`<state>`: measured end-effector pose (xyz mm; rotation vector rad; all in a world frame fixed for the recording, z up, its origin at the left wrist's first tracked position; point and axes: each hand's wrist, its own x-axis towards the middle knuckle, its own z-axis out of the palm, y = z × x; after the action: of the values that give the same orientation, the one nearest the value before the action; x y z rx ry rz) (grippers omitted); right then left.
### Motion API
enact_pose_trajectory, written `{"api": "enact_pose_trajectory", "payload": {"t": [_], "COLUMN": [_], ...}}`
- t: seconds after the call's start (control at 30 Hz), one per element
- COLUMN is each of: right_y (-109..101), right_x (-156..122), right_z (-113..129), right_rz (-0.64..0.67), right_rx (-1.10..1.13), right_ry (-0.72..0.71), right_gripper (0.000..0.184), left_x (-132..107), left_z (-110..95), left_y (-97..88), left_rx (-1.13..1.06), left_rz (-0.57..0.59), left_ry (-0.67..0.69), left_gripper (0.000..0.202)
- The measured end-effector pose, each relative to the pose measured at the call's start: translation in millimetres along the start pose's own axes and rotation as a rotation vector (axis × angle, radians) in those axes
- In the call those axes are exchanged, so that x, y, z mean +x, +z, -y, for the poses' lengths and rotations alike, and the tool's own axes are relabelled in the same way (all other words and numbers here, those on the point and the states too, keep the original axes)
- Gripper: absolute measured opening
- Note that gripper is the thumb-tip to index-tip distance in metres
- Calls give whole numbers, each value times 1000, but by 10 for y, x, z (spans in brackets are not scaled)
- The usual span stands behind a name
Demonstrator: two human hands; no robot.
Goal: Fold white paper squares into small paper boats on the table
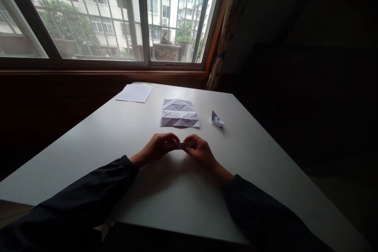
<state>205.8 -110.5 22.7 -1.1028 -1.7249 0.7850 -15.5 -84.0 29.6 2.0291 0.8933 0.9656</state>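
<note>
Between my hands is a small piece of folded paper (180, 145), seen nearly edge-on just above the white table (165, 197). My left hand (159, 145) pinches its left end, and my right hand (201, 149) pinches its right end. The fingers cover most of the paper, so its full shape is hidden. Beyond my hands lies a creased paper sheet (180, 113) with a pattern of triangular folds. To its right stands a small folded paper boat (217, 119) with a pointed peak.
Some written sheets of paper (136, 93) lie at the table's far left corner. A barred window (118, 15) with a wooden sill is behind the table, and a tied curtain (218, 63) hangs at its right. The right side of the room is dark.
</note>
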Motion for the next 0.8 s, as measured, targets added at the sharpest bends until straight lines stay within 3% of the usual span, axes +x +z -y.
{"api": "enact_pose_trajectory", "payload": {"t": [0.13,0.3,0.53,0.6,0.67,0.8], "right_y": [-21,-136,-339,-435,-586,-1054], "right_x": [16,29,68,96,140,255], "right_z": [1,-71,-222,-232,-257,-447], "right_rz": [39,99,164,102,-36,-461], "right_rx": [-23,-145,-430,-452,-495,-719], "right_ry": [-17,-226,-379,-443,-491,-474], "right_gripper": [22,34,14,13,11,15], "left_x": [5,20,32,39,46,49], "left_z": [-25,20,206,235,256,293], "left_y": [-6,-120,-201,-195,-195,-202], "left_rx": [31,165,187,172,183,232], "left_rz": [-16,7,58,-8,-82,-130], "left_ry": [27,80,31,21,19,-3], "left_gripper": [27,33,63,77,79,67]}}
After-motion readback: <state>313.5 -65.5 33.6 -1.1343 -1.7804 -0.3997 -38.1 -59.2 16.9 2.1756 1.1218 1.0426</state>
